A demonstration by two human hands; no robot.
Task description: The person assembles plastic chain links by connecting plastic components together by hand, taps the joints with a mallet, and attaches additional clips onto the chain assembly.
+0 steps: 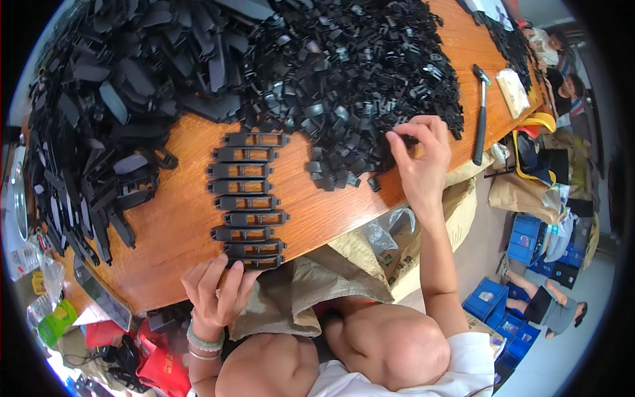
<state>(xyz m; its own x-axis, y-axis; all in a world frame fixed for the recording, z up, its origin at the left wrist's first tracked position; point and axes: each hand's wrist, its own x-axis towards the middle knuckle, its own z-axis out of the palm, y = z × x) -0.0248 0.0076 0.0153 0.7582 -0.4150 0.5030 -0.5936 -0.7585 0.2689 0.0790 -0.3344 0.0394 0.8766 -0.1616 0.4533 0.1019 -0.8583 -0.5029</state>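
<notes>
A column of several long black plastic frames (241, 171) lies on the wooden table in front of me, each with a solid end and an open slotted end. At the table's near edge my left hand (215, 291) has its bent fingers on the left end of the nearest black plastic frame (264, 257). My right hand (423, 159) is at the near right edge of a heap of small black plastic clips (357, 86). Its thumb and index finger are pinched together; whatever lies between the tips is too small to make out.
Larger black plastic parts (139, 73) are heaped at the left. A hammer (481, 112) and a pale packet (512, 92) lie on the table (317, 221) at the right. Sacks (350, 278) hang below its edge. Blue crates (486, 301) and other people are farther right.
</notes>
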